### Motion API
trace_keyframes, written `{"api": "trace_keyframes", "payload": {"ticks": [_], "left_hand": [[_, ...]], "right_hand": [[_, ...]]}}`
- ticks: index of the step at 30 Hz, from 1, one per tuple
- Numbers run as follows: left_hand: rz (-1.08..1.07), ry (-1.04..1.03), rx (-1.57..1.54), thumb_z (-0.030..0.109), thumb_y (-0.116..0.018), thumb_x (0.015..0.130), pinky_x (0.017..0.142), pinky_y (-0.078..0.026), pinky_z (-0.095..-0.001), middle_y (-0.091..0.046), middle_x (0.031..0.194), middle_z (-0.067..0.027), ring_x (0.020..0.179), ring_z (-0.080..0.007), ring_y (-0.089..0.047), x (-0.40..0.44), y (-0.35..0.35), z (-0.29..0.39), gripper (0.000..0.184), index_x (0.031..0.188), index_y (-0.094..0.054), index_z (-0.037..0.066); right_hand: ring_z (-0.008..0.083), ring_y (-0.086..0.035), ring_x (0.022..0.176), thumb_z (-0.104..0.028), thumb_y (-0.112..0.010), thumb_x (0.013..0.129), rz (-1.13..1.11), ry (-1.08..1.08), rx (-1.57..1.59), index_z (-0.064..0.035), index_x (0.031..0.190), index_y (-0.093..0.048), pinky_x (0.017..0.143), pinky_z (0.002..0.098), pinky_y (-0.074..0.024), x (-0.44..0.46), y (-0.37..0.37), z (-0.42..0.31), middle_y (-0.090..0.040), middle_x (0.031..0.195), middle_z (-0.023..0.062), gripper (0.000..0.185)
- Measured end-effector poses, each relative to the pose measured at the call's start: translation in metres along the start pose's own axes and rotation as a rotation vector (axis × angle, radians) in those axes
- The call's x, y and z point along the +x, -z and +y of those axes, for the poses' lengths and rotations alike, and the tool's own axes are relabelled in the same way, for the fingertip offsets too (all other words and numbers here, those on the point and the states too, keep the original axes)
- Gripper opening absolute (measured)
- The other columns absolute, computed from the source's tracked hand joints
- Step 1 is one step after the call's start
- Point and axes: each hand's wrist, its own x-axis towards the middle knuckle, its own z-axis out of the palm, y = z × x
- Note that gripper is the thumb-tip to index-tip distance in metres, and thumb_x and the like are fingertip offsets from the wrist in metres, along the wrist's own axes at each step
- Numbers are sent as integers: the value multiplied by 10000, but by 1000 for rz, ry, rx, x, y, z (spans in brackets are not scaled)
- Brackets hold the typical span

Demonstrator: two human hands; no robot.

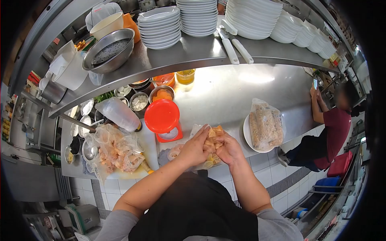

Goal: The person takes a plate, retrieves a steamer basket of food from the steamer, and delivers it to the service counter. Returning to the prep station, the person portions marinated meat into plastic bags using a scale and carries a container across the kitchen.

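Note:
My left hand (pixel 196 148) and my right hand (pixel 229 148) are together at the table's near edge. Both close around a see-through plastic bag (pixel 212 158) with yellowish-orange, crumpled pieces inside; their exact kind I cannot make out. Part of the bundle shows between the fingers. Just left of my left hand lies a pinkish piece (pixel 175 151) in thin plastic. Behind it stands a red kitchen scale (pixel 163 116). Farther left, an open plastic bag holds pale pink raw meat pieces (pixel 116 150). To the right, a white plate (pixel 247 130) bears a bag of brownish, grainy food (pixel 265 126).
Metal containers of ingredients (pixel 139 102) crowd the left side beside a white squeeze bottle (pixel 119 114). Overhead runs a steel shelf (pixel 193 52) with stacked plates (pixel 159 28), a metal bowl (pixel 108 50) and white-handled tools (pixel 230 52). A person (pixel 333 132) stands at right holding a phone.

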Motion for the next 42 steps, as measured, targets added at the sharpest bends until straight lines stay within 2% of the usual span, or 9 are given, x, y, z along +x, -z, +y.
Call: {"api": "trace_keyframes", "payload": {"ticks": [6, 9, 12, 15, 18, 23, 24, 37, 42], "left_hand": [[10, 224, -219, 34, -654, 851, 993, -540, -354, -512, 1549, -246, 1264, -318, -641, -6, -17, -20, 764, 1577, -416, 29], [120, 165, -212, 23, -654, 833, 1056, -521, -380, -462, 1571, -287, 1340, -368, -594, -7, -9, -13, 778, 1577, -431, 49], [60, 340, -326, -8, -634, 816, 961, -545, -335, -583, 1487, -237, 1157, -270, -691, -3, 14, -1, 725, 1529, -518, 54], [144, 237, -399, 9, -644, 829, 746, -553, -268, -729, 1277, -93, 761, -114, -621, 0, 47, 2, 650, 1476, -588, 45], [245, 283, -726, -17, -607, 879, 755, -549, -234, -710, 1328, -82, 995, -65, -673, 3, 111, 20, 550, 1422, -649, 60], [446, 162, -683, -7, -593, 931, 732, -569, -256, -709, 1326, -59, 929, -87, -687, 12, 165, 16, 451, 1373, -672, 22], [438, 181, -644, -5, -598, 929, 730, -567, -254, -709, 1329, -58, 911, -88, -686, 15, 164, 12, 453, 1376, -669, 20], [604, 323, -670, -46, -571, 858, 715, -529, -233, -695, 1366, -57, 826, -76, -645, 8, 158, -59, 551, 1403, -634, 3], [651, 315, -569, 91, -669, 932, 703, -556, -246, -664, 1392, -136, 812, -113, -672, 5, 152, -68, 628, 1526, -486, -3]], "right_hand": [[252, -654, 1130, 6, -585, 895, 73, 53, -302, 17, 1310, -613, 992, 374, -523, -2, -12, 16, -657, 1268, 146, 416], [249, -649, 1160, 18, -579, 918, 126, 171, -466, -3, 1299, -629, 999, 360, -520, -9, -16, 16, -657, 1304, 128, 385], [227, -651, 1162, 9, -578, 943, 158, 361, -460, -40, 1265, -649, 943, 337, -530, -14, -21, 6, -665, 1312, 101, 333], [197, -669, 1125, -16, -595, 959, 259, 426, -577, -66, 1198, -673, 883, 330, -546, -3, 14, -3, -689, 1261, 77, 257], [205, -707, 1032, -34, -610, 952, 363, 329, -860, -54, 1134, -699, 855, 333, -559, 28, 81, 13, -735, 1127, 73, 203], [290, -749, 886, -101, -664, 904, 392, 323, -1529, -2, 1036, -748, 827, 379, -576, 34, 143, 61, -775, 945, 157, 185], [331, -749, 925, -122, -679, 881, 396, 272, -1554, 2, 1054, -759, 861, 404, -574, 32, 140, 61, -768, 986, 208, 227], [322, -759, 918, -96, -675, 892, 419, 311, -1533, -8, 1097, -757, 852, 399, -587, 38, 159, 76, -778, 991, 192, 237], [315, -760, 910, -84, -683, 886, 432, 317, -1566, -13, 1107, -759, 849, 394, -588, 35, 148, 74, -778, 986, 191, 244]]}}
